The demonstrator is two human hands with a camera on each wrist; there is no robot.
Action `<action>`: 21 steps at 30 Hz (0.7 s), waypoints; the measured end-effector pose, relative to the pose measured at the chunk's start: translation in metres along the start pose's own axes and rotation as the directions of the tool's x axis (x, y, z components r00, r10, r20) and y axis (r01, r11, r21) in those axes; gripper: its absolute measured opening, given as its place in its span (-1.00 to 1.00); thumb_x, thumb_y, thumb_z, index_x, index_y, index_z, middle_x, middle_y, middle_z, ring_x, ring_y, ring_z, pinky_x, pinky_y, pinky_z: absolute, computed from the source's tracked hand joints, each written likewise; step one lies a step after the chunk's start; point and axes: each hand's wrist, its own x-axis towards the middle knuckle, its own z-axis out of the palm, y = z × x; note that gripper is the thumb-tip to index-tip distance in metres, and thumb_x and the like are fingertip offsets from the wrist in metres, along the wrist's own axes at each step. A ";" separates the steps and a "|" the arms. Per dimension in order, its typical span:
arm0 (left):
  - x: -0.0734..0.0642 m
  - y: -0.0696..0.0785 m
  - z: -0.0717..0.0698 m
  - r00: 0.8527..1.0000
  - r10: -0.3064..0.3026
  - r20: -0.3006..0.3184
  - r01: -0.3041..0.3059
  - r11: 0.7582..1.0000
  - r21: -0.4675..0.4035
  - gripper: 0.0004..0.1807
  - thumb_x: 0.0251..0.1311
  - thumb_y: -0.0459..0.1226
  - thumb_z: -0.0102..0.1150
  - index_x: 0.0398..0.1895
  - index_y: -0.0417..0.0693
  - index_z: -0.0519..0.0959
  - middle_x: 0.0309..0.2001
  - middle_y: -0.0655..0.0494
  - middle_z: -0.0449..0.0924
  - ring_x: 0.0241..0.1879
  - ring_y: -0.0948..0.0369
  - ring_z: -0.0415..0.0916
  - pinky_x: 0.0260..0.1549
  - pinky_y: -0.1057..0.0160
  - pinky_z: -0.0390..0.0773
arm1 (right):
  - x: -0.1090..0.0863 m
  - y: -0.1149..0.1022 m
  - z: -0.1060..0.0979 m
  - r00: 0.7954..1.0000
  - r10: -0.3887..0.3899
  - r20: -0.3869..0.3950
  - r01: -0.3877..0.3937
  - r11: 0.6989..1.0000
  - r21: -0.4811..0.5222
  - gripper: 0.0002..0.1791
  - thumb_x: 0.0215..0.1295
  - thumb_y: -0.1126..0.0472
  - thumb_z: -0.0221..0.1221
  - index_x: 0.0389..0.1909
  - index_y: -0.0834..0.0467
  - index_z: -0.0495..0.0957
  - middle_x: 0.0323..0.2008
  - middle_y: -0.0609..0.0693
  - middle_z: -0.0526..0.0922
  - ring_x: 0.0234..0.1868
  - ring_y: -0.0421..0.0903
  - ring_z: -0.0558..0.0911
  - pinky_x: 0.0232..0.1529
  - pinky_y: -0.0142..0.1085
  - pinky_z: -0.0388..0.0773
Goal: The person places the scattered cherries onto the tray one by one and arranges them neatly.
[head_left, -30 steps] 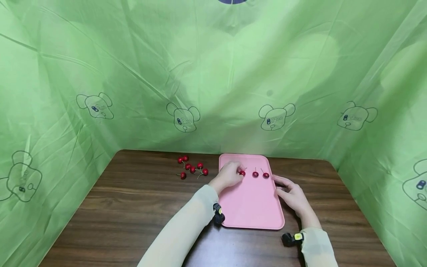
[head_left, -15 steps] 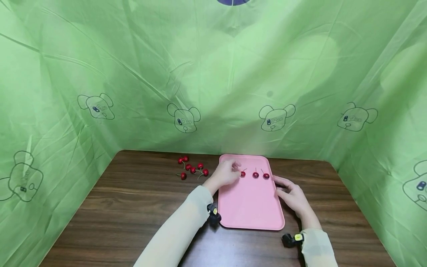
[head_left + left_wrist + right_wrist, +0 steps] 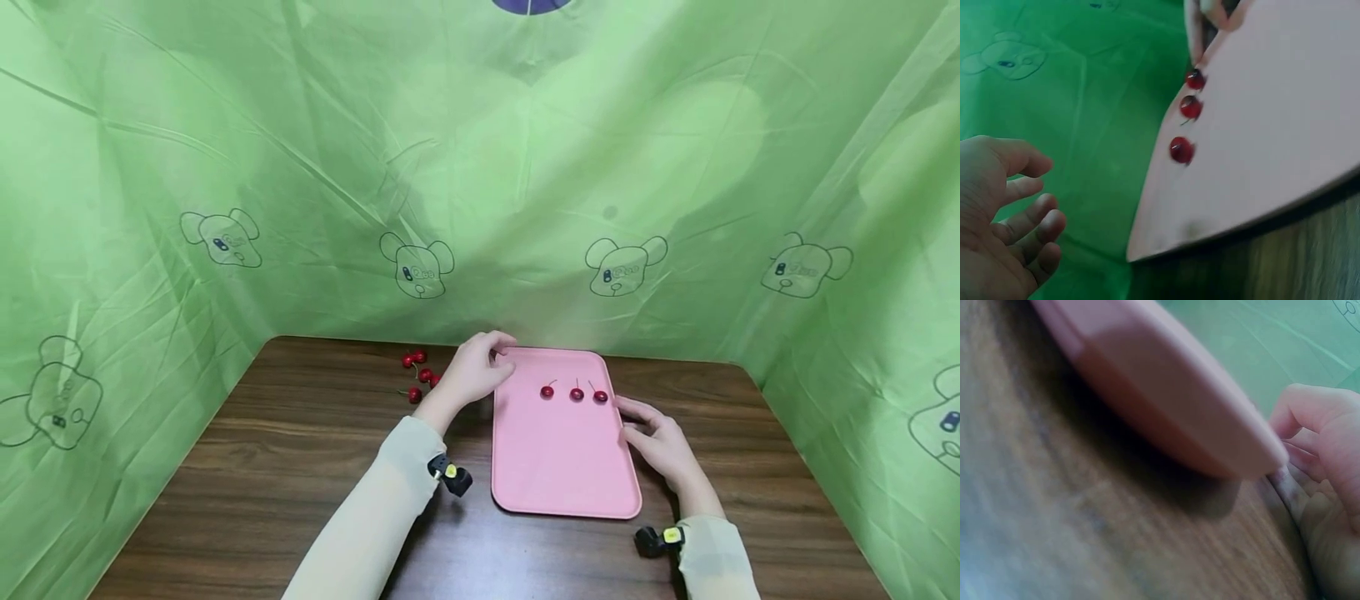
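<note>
Three red cherries with stems lie in a row across the upper part of a pink tray (image 3: 566, 467): a left cherry (image 3: 547, 392), a middle cherry (image 3: 577, 394) and a right cherry (image 3: 600, 397). My left hand (image 3: 474, 367) is above the tray's upper left edge, its fingers loosely bent with nothing between them; the left wrist view shows the same bare left hand (image 3: 1007, 219). At the tray's right edge, my right hand (image 3: 662, 442) touches the rim with extended fingers. The right wrist view has the right hand (image 3: 1329, 456) against the tray's side.
More cherries (image 3: 415, 395) lie loose on the brown wooden table (image 3: 300, 467) left of the tray, some hidden behind my left hand. A green cloth (image 3: 517, 167) with bear-like drawings hangs around the table's back and sides.
My left hand has let go of the left cherry on the tray and moved left, toward the loose cherries. My right hand has stayed at the tray's right edge.
</note>
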 end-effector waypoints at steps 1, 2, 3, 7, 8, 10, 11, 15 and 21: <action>-0.002 -0.001 -0.004 1.000 0.003 -0.013 -0.003 1.000 0.016 -0.56 0.27 -0.19 0.26 0.21 -0.02 0.58 -0.04 0.00 0.63 -0.17 0.04 0.60 -0.14 0.16 0.56 | 0.000 0.000 0.000 1.000 0.002 0.000 -0.002 1.000 -0.001 -0.46 0.36 0.38 0.22 0.36 0.31 0.44 0.29 0.33 0.52 0.17 0.30 0.61 -0.06 -0.57 0.52; -0.004 -0.002 -0.008 1.000 0.004 -0.027 -0.003 1.000 0.026 -0.56 0.27 -0.18 0.26 0.22 -0.02 0.57 -0.05 0.02 0.62 -0.20 0.08 0.60 -0.16 0.17 0.56 | 0.000 0.001 0.000 1.000 0.002 0.001 -0.002 1.000 0.000 -0.46 0.36 0.37 0.22 0.36 0.31 0.44 0.29 0.33 0.52 0.16 0.29 0.61 -0.06 -0.57 0.53; -0.007 -0.004 -0.012 0.999 0.002 -0.043 -0.001 1.000 0.030 -0.55 0.27 -0.17 0.26 0.22 -0.01 0.57 -0.05 0.02 0.62 -0.23 0.11 0.59 -0.18 0.18 0.57 | 0.000 0.002 0.000 1.000 0.003 0.001 -0.003 1.000 0.005 -0.46 0.36 0.38 0.22 0.36 0.32 0.44 0.29 0.34 0.52 0.16 0.29 0.61 -0.06 -0.57 0.53; -0.019 -0.013 -0.029 0.991 -0.022 -0.132 0.024 1.000 0.012 -0.54 0.25 -0.16 0.29 0.23 0.01 0.57 -0.06 0.08 0.62 -0.31 0.21 0.58 -0.22 0.18 0.59 | 0.005 0.016 0.000 1.000 0.004 -0.006 -0.003 1.000 0.027 -0.45 0.35 0.39 0.22 0.36 0.31 0.44 0.29 0.33 0.52 0.16 0.27 0.62 -0.06 -0.56 0.54; -0.022 -0.016 -0.033 0.987 -0.032 -0.157 0.032 0.999 0.000 -0.53 0.24 -0.16 0.30 0.22 0.01 0.57 -0.06 0.07 0.62 -0.32 0.21 0.58 -0.23 0.17 0.59 | 0.007 0.022 0.000 1.000 0.004 -0.008 -0.004 1.000 0.026 -0.45 0.35 0.38 0.22 0.36 0.29 0.44 0.30 0.32 0.52 0.16 0.25 0.63 -0.06 -0.57 0.53; -0.029 -0.023 -0.041 0.978 -0.053 -0.201 0.051 0.999 -0.013 -0.55 0.24 -0.16 0.30 0.21 0.02 0.57 -0.06 0.04 0.63 -0.33 0.21 0.58 -0.23 0.15 0.58 | 0.009 0.031 0.000 1.000 0.004 -0.013 -0.004 1.000 0.019 -0.45 0.36 0.37 0.23 0.37 0.26 0.44 0.30 0.29 0.53 0.16 0.19 0.64 -0.06 -0.58 0.53; -0.032 -0.027 -0.045 0.973 -0.064 -0.220 0.062 0.998 -0.016 -0.55 0.24 -0.16 0.31 0.21 0.02 0.57 -0.07 0.03 0.64 -0.33 0.20 0.58 -0.23 0.15 0.57 | 0.011 0.035 0.000 1.000 0.004 -0.015 -0.004 1.000 0.013 -0.44 0.36 0.36 0.23 0.38 0.24 0.44 0.31 0.28 0.53 0.16 0.17 0.65 -0.05 -0.58 0.52; -0.043 -0.039 -0.059 0.955 -0.109 -0.276 0.106 0.994 -0.025 -0.58 0.24 -0.17 0.31 0.17 0.06 0.59 -0.08 -0.01 0.66 -0.33 0.17 0.59 -0.24 0.15 0.56 | 0.011 0.037 0.000 1.000 -0.004 -0.016 0.005 1.000 0.009 -0.44 0.36 0.36 0.23 0.38 0.24 0.44 0.31 0.27 0.53 0.15 0.13 0.66 -0.05 -0.59 0.52; -0.060 -0.058 -0.072 0.941 -0.152 -0.303 0.151 0.988 -0.026 -0.59 0.23 -0.18 0.31 0.16 0.04 0.59 -0.09 -0.06 0.66 -0.31 0.14 0.57 -0.24 0.16 0.53 | 0.004 0.012 0.001 1.000 -0.016 -0.004 0.016 0.999 0.036 -0.46 0.34 0.40 0.23 0.34 0.33 0.45 0.28 0.34 0.53 0.14 0.26 0.64 -0.06 -0.57 0.53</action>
